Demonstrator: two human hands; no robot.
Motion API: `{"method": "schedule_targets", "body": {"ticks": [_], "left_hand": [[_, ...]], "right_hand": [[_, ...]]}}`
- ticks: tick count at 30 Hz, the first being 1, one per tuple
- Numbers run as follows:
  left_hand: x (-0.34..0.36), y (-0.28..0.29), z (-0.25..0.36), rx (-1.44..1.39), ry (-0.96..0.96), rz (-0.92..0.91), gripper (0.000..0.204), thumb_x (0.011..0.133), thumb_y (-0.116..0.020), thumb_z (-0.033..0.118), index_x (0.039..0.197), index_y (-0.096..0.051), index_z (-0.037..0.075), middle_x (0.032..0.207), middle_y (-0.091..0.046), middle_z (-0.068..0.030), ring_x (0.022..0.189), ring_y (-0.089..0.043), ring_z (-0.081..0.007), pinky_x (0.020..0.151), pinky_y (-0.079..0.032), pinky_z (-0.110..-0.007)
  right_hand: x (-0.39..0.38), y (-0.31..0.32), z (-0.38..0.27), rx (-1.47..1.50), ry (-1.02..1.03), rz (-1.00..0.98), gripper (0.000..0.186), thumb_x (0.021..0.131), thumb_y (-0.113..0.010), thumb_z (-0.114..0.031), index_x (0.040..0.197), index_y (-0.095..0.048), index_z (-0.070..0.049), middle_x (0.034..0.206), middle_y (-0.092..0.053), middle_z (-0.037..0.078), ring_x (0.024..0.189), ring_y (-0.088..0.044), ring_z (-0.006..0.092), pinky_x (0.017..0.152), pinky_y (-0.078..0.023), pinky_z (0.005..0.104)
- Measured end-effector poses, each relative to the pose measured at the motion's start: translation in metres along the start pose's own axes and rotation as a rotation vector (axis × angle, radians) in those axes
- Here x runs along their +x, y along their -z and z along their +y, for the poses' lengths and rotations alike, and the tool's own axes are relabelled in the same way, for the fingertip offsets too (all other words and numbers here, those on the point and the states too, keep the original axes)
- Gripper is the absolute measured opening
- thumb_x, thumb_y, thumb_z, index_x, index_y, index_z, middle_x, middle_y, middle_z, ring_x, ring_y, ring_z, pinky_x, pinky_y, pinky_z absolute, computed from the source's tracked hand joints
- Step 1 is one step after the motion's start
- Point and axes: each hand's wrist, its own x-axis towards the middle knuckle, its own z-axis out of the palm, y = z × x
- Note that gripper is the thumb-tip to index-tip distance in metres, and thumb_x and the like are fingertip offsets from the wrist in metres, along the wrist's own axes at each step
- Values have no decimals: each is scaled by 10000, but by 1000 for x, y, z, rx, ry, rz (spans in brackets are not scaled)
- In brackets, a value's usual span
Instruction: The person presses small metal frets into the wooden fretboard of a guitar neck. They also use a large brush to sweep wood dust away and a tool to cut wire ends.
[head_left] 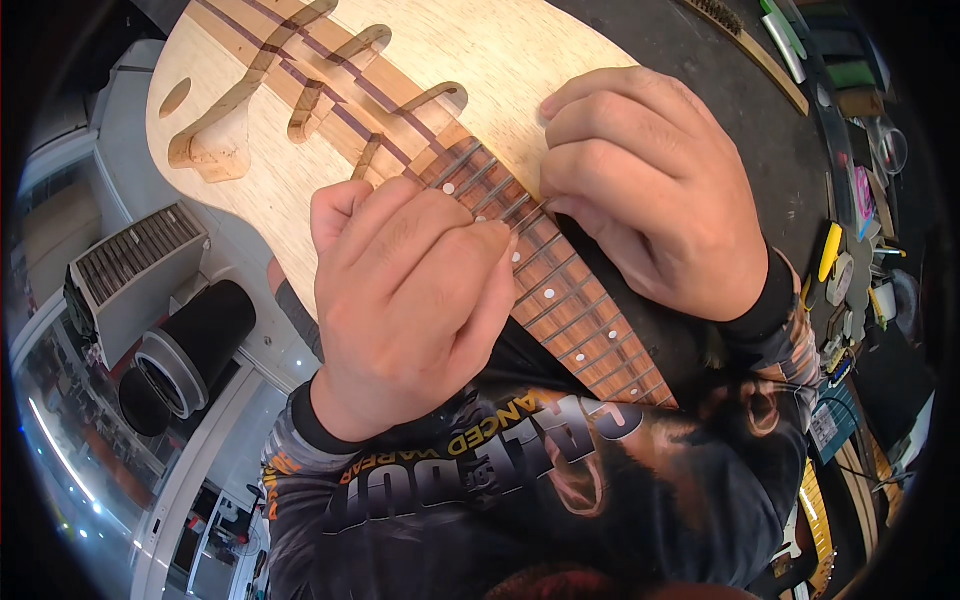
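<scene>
An unfinished electric guitar body of pale wood lies across the dark workbench, with several cavities and a striped centre of brown and purplish strips. Its brown fretboard slants down toward my lap, bearing metal frets and white dot inlays. My left hand rests on the fretboard's upper end, fingers curled and thumb pressed against them. On the other side, my right hand is closed, with thumb and forefinger tips meeting at the fretboard's edge. Any small thing in either pinch is hidden by the fingers.
A wooden-handled brush lies at the upper right. Yellow-handled tools and other small items crowd the right side. Another guitar neck shows at the lower right. To the left are a slatted white box and a black cylinder.
</scene>
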Motion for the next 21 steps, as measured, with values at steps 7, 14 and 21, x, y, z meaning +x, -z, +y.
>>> {"method": "schedule_targets", "body": {"ticks": [7, 14, 21], "left_hand": [[1, 0, 0, 30, 6, 11, 252, 821, -918, -81, 1004, -793, 38, 861, -720, -70, 764, -672, -275, 857, -470, -425], [-1, 0, 4, 15, -13, -16, 253, 814, -912, -85, 989, -789, 50, 850, -708, -57, 747, -645, -255, 838, -435, -422], [4, -2, 1, 24, 10, 13, 231, 825, -912, -81, 979, -797, 46, 856, -719, -52, 755, -656, -242, 839, -426, -417]], "right_hand": [[3, 5, 6, 114, -50, 0, 321, 832, -939, -33, 1094, -761, -87, 1134, -735, 93, 1196, -746, 360, 1016, -561, 487], [-3, 7, 8, 142, -7, -46, 321, 826, -939, -39, 1085, -754, -86, 1131, -724, 89, 1202, -742, 359, 1016, -561, 494], [-1, 0, 6, 66, -41, 26, 306, 830, -931, -48, 1067, -741, -80, 1131, -718, 90, 1164, -721, 360, 997, -562, 485]]}}
